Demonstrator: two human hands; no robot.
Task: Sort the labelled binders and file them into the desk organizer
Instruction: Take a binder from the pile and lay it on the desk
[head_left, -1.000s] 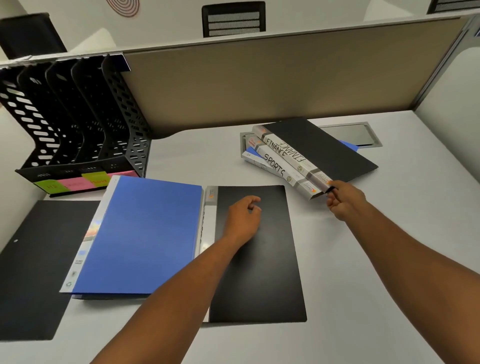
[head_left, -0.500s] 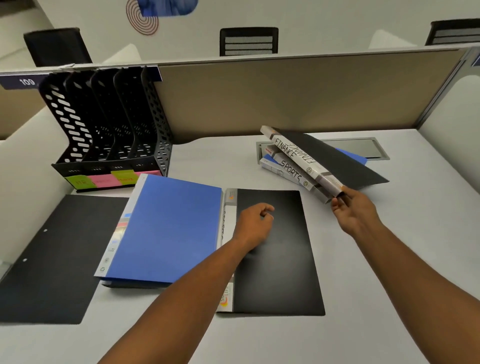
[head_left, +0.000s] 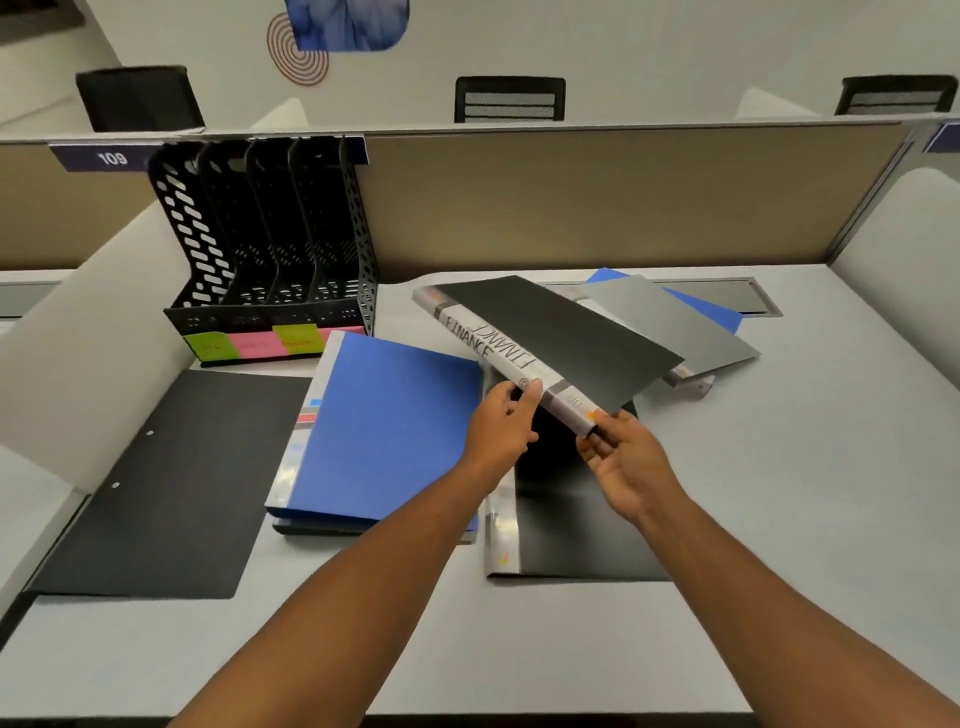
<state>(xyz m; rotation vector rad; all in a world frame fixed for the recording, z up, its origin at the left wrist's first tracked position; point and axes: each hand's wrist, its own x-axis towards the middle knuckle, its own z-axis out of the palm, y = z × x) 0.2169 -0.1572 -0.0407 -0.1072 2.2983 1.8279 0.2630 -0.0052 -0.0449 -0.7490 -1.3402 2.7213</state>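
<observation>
- Head view: FINANCE binder (head_left: 550, 338) lifted off counter (head_left: 779, 493), tilted, spine toward camera.
- Left hand (head_left: 501, 428) pinching spine near its lower end; right hand (head_left: 626, 457) gripping lower corner of same binder.
- Desk organizer (head_left: 270, 249) at rear left, upright; slots visibly hold no binders; green and pink sticky labels (head_left: 270, 343) along front base.
- Blue binder (head_left: 384, 426), black folders lying flat on counter.
- Grey and blue binders (head_left: 675, 322) stacked behind.

Desk organizer (head_left: 270, 270) stands behind the flat binders (head_left: 384, 426), left of the binder pile (head_left: 675, 322)
</observation>
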